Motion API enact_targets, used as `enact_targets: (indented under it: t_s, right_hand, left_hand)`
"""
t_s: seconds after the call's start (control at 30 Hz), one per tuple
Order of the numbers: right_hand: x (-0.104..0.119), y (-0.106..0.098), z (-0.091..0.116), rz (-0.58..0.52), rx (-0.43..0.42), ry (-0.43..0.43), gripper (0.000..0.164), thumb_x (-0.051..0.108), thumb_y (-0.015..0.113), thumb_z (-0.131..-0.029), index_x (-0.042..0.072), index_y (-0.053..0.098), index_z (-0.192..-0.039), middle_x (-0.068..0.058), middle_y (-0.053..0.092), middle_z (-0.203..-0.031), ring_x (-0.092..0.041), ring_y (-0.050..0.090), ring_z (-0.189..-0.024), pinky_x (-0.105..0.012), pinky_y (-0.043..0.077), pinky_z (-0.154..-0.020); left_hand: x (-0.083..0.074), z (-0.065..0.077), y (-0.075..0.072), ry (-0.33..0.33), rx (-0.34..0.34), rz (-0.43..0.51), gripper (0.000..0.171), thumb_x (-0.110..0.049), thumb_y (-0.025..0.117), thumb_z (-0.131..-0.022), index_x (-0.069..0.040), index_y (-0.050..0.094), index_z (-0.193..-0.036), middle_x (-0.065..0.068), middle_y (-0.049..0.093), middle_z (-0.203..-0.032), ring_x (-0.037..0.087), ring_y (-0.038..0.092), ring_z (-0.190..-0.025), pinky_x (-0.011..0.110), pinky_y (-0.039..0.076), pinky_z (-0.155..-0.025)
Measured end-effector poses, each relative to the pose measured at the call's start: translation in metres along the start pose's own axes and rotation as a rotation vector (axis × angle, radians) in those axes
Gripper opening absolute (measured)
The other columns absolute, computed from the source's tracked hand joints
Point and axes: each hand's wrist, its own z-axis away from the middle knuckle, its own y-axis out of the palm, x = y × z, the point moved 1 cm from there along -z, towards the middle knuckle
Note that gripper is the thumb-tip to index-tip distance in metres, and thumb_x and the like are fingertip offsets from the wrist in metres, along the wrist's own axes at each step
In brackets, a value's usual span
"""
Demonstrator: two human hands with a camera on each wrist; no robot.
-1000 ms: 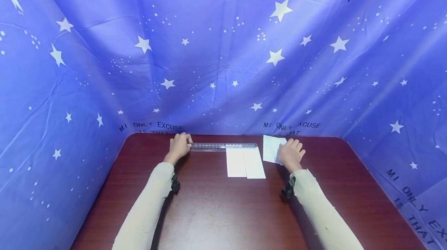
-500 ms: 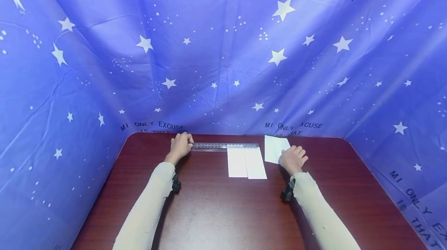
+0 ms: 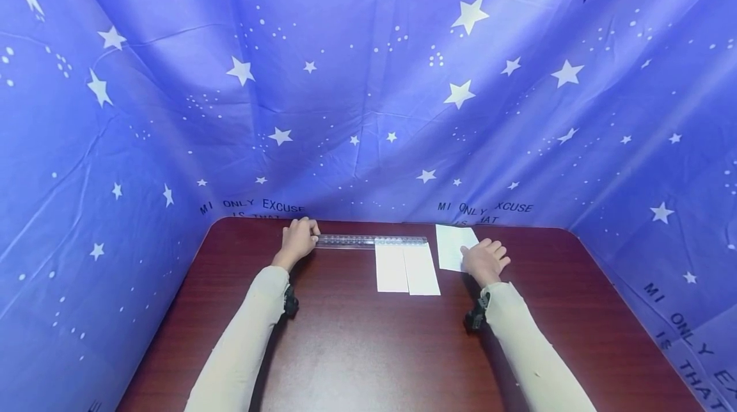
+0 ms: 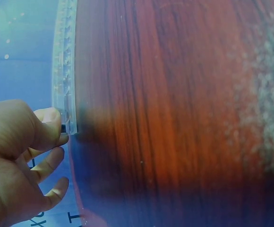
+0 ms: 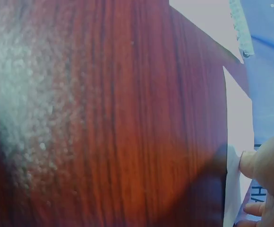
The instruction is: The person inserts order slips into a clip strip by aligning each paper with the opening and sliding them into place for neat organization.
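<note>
In the head view, my left hand (image 3: 298, 239) pinches the left end of a clear plastic ruler (image 3: 345, 242) between thumb and forefinger. The left wrist view shows the thumb on top of the ruler's end (image 4: 66, 106), with the other fingers loosely bent beside it. Two white paper sheets (image 3: 391, 269) lie side by side, their far edges along the ruler's right part. A separate white paper sheet (image 3: 451, 247) lies to their right, slightly turned. My right hand (image 3: 483, 261) rests its thumb (image 5: 247, 163) on that sheet, the other fingers spread out past its right edge.
A dark red wood-grain table (image 3: 345, 348) with rounded far corners lies under everything. Blue cloth (image 3: 368, 92) with white stars and black lettering hangs behind its far edge and along both sides. A black wrist camera (image 3: 475, 319) sits on each forearm.
My right hand has drawn slightly right, uncovering more of the separate sheet, which has turned a little. My left hand and the ruler stay in place, and the head view has shifted slightly.
</note>
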Motion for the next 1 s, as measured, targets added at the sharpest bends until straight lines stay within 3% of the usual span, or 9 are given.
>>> enact_targets:
  t_s: [0.33,0.77,1.0]
  right_hand:
    - [0.0017,0.0004,-0.0026,-0.002,0.032,0.034,0.072,0.037,0.047,-0.104,-0.023,0.024,-0.138,-0.043,0.029,-0.138,-0.054,0.027,-0.132,-0.066,0.025,-0.109]
    - [0.0064,-0.0043,-0.0047,-0.096,0.049,0.142,0.079,0.037,0.054,-0.102,-0.020,0.020,-0.145,-0.043,0.024,-0.146,-0.056,0.022,-0.138,-0.069,0.026,-0.110]
    - [0.0070,-0.0075,-0.0011,-0.068,0.071,0.131,0.081,0.039,0.053,-0.103,-0.022,0.018,-0.144,-0.044,0.023,-0.147,-0.056,0.023,-0.138,-0.069,0.028,-0.108]
  left_hand:
    - [-0.0011,0.0014,-0.0013,-0.005,0.003,-0.001,0.010,-0.002,0.069,-0.086,-0.008,0.065,-0.080,0.011,0.065,-0.098,0.036,0.058,-0.101,0.057,0.043,-0.091]
    - [0.0007,0.0000,0.0018,0.001,-0.002,-0.013,0.011,-0.002,0.070,-0.085,-0.009,0.065,-0.079,0.010,0.065,-0.095,0.035,0.059,-0.101,0.055,0.044,-0.088]
    - [0.0021,-0.0007,0.0025,-0.003,0.006,-0.011,0.010,-0.003,0.069,-0.087,-0.010,0.065,-0.080,0.009,0.065,-0.096,0.034,0.058,-0.101,0.055,0.043,-0.090]
